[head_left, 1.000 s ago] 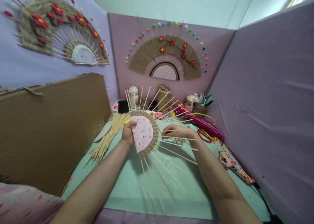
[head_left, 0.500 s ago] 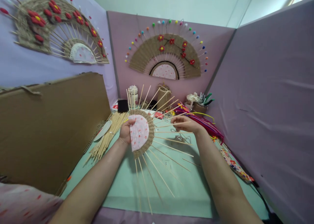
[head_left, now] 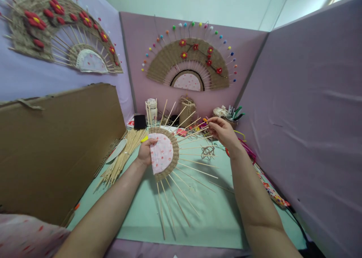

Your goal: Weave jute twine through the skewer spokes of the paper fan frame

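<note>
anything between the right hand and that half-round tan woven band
Nothing separate is visible between the right hand and the half-round tan woven band; only its own thin pale wooden sticks span the gap.

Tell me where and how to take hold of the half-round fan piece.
The half-round fan piece is probably best pinched flat at its straight edge, coming from the left, where the left hand holds it. No sticks stick out there, whereas thin sticks splay from the curved woven rim and look easy to bend.
</note>
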`<state>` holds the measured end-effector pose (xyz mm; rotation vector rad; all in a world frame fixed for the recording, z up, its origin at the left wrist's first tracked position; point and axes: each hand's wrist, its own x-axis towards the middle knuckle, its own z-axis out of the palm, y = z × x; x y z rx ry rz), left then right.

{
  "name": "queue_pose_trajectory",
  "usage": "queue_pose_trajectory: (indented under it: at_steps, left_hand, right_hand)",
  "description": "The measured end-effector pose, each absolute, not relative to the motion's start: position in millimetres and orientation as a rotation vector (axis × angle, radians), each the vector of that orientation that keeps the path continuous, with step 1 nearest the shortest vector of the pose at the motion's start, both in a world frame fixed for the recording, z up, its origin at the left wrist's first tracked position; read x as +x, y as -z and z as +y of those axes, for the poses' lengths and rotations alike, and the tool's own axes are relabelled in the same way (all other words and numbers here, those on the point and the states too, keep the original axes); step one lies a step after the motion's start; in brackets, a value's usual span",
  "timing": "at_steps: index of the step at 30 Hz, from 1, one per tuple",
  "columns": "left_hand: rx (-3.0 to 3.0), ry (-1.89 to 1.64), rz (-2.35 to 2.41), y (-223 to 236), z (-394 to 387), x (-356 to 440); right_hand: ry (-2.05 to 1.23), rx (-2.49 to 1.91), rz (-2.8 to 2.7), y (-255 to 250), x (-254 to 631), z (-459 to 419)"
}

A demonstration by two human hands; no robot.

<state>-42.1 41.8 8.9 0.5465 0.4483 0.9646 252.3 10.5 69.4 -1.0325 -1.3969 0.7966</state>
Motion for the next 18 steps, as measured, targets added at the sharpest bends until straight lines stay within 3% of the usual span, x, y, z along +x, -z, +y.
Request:
queue_pose_trajectory:
  at_steps: [10,18]
  left_hand:
    - [0.547,-0.968,0.441,-10,42,-42]
    - [0.489,-1.093,0.530,-21,41,-44]
  right_hand:
    - [-0.559,-1.073,-1.418,-83,246,-2]
    - [-0.837,-1.109,-1.535,-70,255,3]
